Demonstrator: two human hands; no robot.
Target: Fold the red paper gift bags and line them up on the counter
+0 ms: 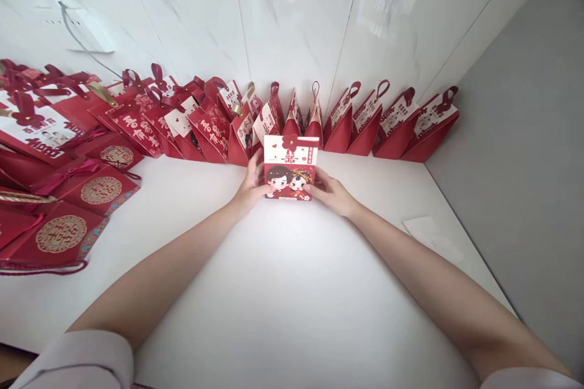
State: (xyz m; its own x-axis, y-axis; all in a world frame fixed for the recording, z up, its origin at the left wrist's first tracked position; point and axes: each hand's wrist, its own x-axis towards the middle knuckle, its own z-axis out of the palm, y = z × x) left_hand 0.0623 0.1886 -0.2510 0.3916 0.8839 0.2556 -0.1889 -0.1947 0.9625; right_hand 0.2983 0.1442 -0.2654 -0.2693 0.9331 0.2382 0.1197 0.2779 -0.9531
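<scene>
Between my two hands stands a red and white gift box (290, 170), its front printed with a cartoon couple and a red character. A dark red flower-shaped piece with a gold dot sits at its top edge. My left hand (253, 185) grips the box's left side, thumb on the front and fingers along the side. On the opposite side my right hand (334, 190) holds it the same way, thumb at the front's lower right corner. The fingers behind the box are partly hidden. Just behind it is a row of similar red gift boxes (337, 124) with ribbon loops.
More red boxes (101, 190) with round gold emblems crowd the left of the white table (292, 292). A flat white slip (431, 237) lies on the right. Marbled wall panels (292, 18) rise behind, with a grey surface (515, 134) at the right. A cable (79, 42) hangs upper left.
</scene>
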